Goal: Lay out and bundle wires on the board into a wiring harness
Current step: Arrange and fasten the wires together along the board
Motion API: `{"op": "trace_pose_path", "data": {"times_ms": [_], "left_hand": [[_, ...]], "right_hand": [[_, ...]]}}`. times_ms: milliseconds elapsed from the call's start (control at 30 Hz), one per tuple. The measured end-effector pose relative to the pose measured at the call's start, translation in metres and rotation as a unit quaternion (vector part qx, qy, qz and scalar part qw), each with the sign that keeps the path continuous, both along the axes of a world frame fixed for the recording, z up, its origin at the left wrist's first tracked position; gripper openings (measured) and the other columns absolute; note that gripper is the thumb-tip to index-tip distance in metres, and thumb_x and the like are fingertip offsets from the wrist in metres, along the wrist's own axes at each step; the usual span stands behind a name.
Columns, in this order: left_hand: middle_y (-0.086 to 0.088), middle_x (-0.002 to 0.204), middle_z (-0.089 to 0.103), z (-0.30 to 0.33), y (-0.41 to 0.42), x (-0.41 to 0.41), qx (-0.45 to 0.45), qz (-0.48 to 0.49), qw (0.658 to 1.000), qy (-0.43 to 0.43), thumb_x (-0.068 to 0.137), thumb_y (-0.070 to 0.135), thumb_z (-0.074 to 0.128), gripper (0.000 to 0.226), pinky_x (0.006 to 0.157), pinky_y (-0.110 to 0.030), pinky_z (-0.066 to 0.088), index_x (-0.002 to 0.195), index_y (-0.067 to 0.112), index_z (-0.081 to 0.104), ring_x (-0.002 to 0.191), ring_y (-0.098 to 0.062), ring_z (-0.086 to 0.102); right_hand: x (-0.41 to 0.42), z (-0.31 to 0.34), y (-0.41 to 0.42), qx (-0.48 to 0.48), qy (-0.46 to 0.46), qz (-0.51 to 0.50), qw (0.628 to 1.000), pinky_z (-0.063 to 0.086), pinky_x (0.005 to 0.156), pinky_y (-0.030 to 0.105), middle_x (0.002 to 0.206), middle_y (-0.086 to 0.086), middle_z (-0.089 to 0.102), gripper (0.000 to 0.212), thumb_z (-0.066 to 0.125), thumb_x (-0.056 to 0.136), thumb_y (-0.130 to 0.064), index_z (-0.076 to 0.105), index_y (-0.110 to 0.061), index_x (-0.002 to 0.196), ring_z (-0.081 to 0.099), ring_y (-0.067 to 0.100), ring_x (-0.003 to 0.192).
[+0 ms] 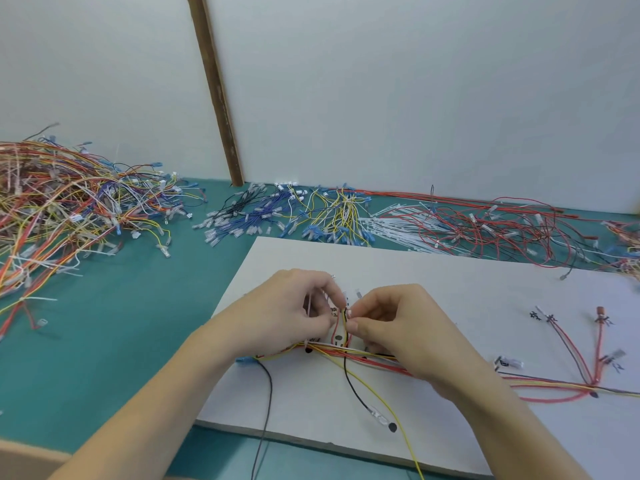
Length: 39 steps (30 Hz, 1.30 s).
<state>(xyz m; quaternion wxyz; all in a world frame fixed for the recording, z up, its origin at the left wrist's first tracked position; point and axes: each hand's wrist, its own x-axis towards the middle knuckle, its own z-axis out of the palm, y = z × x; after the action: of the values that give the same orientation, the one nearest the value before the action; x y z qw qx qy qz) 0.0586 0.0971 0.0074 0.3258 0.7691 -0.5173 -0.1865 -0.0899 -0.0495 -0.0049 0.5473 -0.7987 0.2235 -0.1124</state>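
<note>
Both hands are pinching at the same spot: left hand (294,317) fingertips are curling round a thin white tie (308,308), right hand (391,327) thumb and forefinger are nipping a short upright branch (343,323) of red, yellow and black wires; grip is narrow on both, though I can't tell whether the tie is already looped round. The branch is rising at 12 o'clock off the trunk (346,351), a flat run of yellow, red and white wires crossing the board (433,282) from 9 to 3 o'clock under the hands. I'm judging this roughly mid-task: trunk routed, a red fan (581,355) splaying at 3 o'clock by handwritten black marks, but a black lead (265,410) and a yellow lead (398,420) are trailing loose off the 6 o'clock edge, so tying looks mostly undone. Wires are thin, limp, glossy; ends are carrying clear sleeves and blue terminals. The board is a matte white, rigid slab on a teal mat (121,323). Sorted stock (311,216) is lying at 12 o'clock along the wall, and a tangled multicolour heap (62,206) at 10 o'clock.
</note>
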Motion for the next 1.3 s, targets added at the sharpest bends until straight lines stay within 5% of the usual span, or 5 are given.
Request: {"op": "trace_pose_path", "data": {"times_ms": [233, 533, 800, 1033, 1300], "left_hand": [[0.008, 0.075, 0.072, -0.024, -0.001, -0.014, -0.129, 0.080, 0.988, 0.040, 0.088, 0.012, 0.071, 0.022, 0.054, -0.011, 0.038, 0.094, 0.033, 0.066, 0.049, -0.001, 0.048], [0.006, 0.076, 0.074, -0.029, -0.001, -0.009, -0.124, 0.107, 0.981, 0.101, 0.090, 0.024, 0.078, 0.019, 0.052, -0.017, 0.039, 0.090, 0.036, 0.063, 0.049, -0.007, 0.044], [0.008, 0.085, 0.079, -0.030, 0.004, -0.005, -0.110, 0.094, 0.978, 0.149, 0.089, 0.016, 0.075, 0.018, 0.051, -0.013, 0.037, 0.092, 0.028, 0.062, 0.049, -0.006, 0.042], [0.016, 0.073, 0.072, -0.034, 0.000, -0.010, -0.106, 0.094, 0.990, 0.027, 0.081, 0.019, 0.084, 0.016, 0.051, -0.007, 0.036, 0.079, 0.030, 0.073, 0.049, 0.003, 0.052], [0.014, 0.067, 0.072, -0.033, 0.001, -0.014, -0.104, 0.103, 0.988, 0.042, 0.082, 0.013, 0.079, 0.017, 0.051, -0.005, 0.036, 0.080, 0.030, 0.075, 0.048, 0.004, 0.054]], "right_hand": [[0.002, -0.010, 0.008, -0.054, -0.022, -0.016, 0.998, 0.045, 0.053, 0.018, 0.069, -0.004, 0.074, 0.007, 0.078, 0.086, -0.020, 0.077, -0.025, 0.081, 0.060, 0.003, 0.055], [0.004, -0.012, 0.011, -0.083, -0.049, -0.030, 0.995, 0.039, 0.048, 0.011, 0.064, -0.006, 0.072, 0.013, 0.078, 0.085, -0.019, 0.079, -0.031, 0.079, 0.053, 0.001, 0.050], [0.006, -0.015, 0.012, -0.067, -0.060, -0.044, 0.995, 0.039, 0.049, 0.012, 0.061, -0.004, 0.070, 0.011, 0.080, 0.086, -0.023, 0.078, -0.028, 0.076, 0.053, 0.001, 0.048], [0.003, -0.016, 0.006, -0.049, -0.046, -0.023, 0.997, 0.041, 0.051, 0.014, 0.065, -0.001, 0.072, 0.012, 0.077, 0.087, -0.019, 0.079, -0.029, 0.080, 0.056, 0.004, 0.052], [-0.003, -0.016, -0.002, 0.070, -0.045, -0.002, 0.997, 0.060, 0.069, 0.029, 0.087, 0.006, 0.079, 0.016, 0.064, 0.096, -0.001, 0.066, -0.016, 0.103, 0.074, 0.027, 0.083]]}}
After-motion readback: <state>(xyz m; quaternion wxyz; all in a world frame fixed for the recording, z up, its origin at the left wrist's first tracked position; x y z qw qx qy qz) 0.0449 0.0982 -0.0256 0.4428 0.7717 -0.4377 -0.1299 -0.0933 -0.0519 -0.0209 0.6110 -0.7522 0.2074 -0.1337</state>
